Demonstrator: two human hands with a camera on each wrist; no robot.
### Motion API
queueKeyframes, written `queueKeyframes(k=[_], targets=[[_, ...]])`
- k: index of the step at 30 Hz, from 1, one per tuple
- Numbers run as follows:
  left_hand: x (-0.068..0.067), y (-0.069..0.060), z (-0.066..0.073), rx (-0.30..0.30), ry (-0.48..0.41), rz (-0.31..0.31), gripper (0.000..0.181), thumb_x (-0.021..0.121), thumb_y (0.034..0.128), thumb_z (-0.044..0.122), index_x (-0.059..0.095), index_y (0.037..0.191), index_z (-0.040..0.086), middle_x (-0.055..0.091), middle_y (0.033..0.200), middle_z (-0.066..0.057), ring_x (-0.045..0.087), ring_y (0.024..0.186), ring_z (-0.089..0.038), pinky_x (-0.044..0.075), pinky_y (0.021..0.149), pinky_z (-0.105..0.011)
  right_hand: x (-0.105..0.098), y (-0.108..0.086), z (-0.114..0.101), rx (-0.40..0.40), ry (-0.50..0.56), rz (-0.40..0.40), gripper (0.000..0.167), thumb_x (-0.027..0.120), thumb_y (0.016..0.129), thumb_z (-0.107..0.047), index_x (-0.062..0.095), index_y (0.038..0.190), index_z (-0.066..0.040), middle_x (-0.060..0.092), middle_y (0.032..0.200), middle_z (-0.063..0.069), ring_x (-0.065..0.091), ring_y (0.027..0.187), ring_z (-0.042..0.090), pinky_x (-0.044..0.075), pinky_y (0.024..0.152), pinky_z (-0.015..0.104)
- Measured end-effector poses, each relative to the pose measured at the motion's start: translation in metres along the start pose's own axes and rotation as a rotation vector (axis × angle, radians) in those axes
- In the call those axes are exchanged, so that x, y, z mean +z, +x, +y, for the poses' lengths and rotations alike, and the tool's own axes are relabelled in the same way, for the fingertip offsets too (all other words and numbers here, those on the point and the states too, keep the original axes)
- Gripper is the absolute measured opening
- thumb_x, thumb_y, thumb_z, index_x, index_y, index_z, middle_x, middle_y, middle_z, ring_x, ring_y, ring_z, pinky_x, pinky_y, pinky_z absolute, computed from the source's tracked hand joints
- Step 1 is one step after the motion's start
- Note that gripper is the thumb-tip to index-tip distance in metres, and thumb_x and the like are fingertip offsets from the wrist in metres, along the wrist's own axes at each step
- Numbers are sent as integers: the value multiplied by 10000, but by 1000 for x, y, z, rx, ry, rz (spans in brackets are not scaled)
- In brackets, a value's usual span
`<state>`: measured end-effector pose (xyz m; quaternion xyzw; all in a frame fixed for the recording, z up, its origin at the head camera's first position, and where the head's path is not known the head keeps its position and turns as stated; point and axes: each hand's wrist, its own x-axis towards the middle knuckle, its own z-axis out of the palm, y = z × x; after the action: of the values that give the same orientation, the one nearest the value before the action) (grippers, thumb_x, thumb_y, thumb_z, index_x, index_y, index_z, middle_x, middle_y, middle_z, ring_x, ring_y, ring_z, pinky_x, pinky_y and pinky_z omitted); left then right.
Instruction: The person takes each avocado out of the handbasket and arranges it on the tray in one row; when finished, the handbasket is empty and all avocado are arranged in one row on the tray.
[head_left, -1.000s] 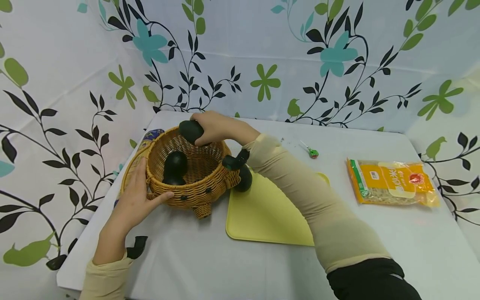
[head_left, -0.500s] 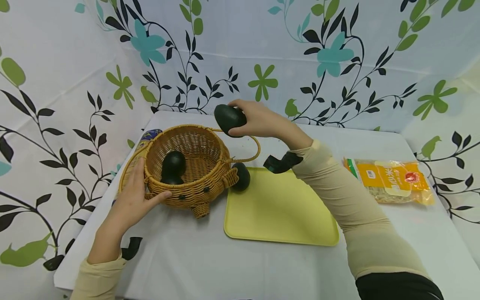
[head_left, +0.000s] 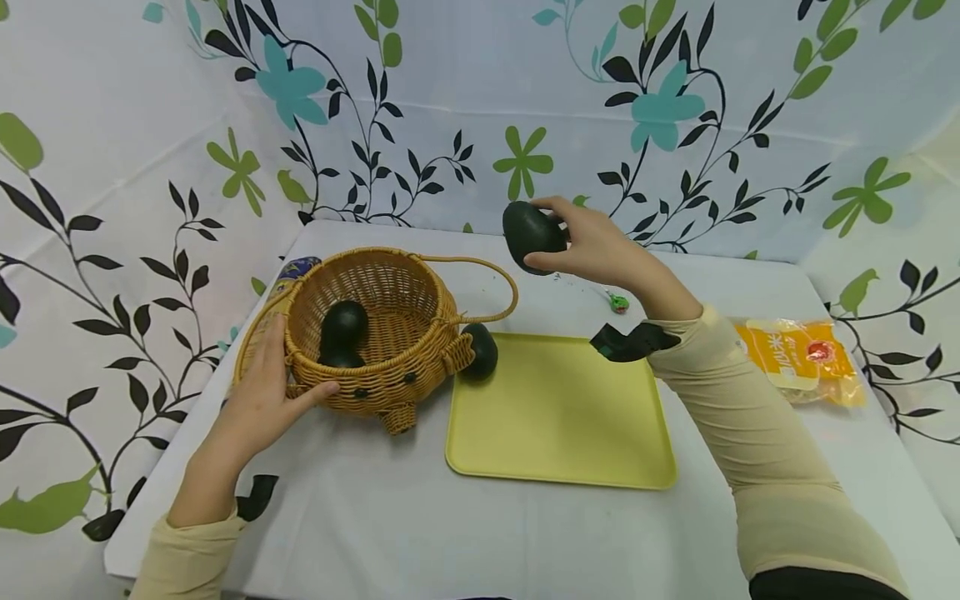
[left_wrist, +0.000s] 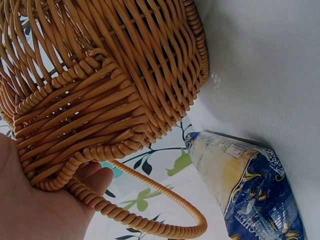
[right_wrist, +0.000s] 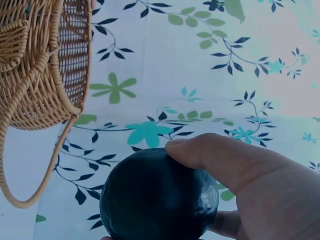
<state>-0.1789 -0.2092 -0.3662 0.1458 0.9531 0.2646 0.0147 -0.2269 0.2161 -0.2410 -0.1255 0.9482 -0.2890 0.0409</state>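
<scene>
Right wrist: dark fruit (right_wrist: 155,200) cut off below; basket (right_wrist: 37,100) cropped left.

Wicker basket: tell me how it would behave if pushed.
The wicker basket is probably fairly stiff, given its close weave. Its handles, splayed outward, may swing. The avocado-like items inside could roll, being rounded.

Left hand (head_left: 258,400), fingers (head_left: 273,346) extended, thumb (head_left: 317,395) spread aside, right hand (head_left: 596,246) farther forward and well to its right, thumb and fingers gripping, right forearm (head_left: 757,433) slanting back behind it
</scene>
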Motion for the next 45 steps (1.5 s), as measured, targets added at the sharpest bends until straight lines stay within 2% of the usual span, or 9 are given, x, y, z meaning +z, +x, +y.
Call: queueKeyframes(k=[12, 18, 26, 33, 42, 45], targets=[[0, 0, -1, 7, 3, 6, 1107, 617, 844, 537, -165, 1501, 110, -115, 1582, -177, -6, 1444, -448, 169, 1051, -708, -8, -11, 4, 35, -9, 39, 785, 671, 830, -376, 279, 1477, -167, 499, 1357, 171, 558, 1138, 320, 502, 874, 472], [1, 0, -1, 5, 2, 8, 1107, 617, 843, 539, -163, 1501, 111, -116, 1583, -170, -12, 1446, -445, 166, 1047, -713, -9, -16, 6, 45, -9, 40, 780, 682, 823, -362, 295, 1471, -169, 511, 1353, 159, 566, 1112, 307, 492, 865, 453], [1, 0, -1, 8, -4, 10, 1107, 621, 843, 533, -175, 1499, 130, -116, 1585, -164, -11, 1444, -448, 156, 1048, -717, -9, -24, 14, 62, -34, 71, 754, 678, 825, -374, 322, 1458, -171, 534, 1319, 168, 568, 1152, 350, 490, 862, 473], [1, 0, -1, 11, -2, 13, 1108, 624, 841, 532, -164, 1502, 120, -110, 1585, -168, -8, 1445, -448, 151, 1052, -715, -9, -27, 22, 81, -19, 75, 766, 677, 830, -362, 305, 1464, -145, 504, 1356, 190, 551, 1191, 377, 496, 889, 491], [1, 0, -1, 5, -6, 8, 1108, 622, 842, 534, -174, 1500, 131, -120, 1585, -159, -9, 1446, -445, 161, 1044, -719, -3, -29, 30, 113, -16, 75, 780, 680, 821, -390, 305, 1463, -154, 508, 1353, 181, 602, 1125, 347, 515, 814, 451], [1, 0, -1, 2, -6, 5, 1110, 621, 842, 535, -177, 1499, 129, -122, 1585, -157, -9, 1445, -446, 161, 1046, -717, 0, -29, 32, 125, -4, 67, 784, 684, 819, -392, 305, 1463, -156, 509, 1349, 177, 613, 1104, 333, 534, 737, 403]])
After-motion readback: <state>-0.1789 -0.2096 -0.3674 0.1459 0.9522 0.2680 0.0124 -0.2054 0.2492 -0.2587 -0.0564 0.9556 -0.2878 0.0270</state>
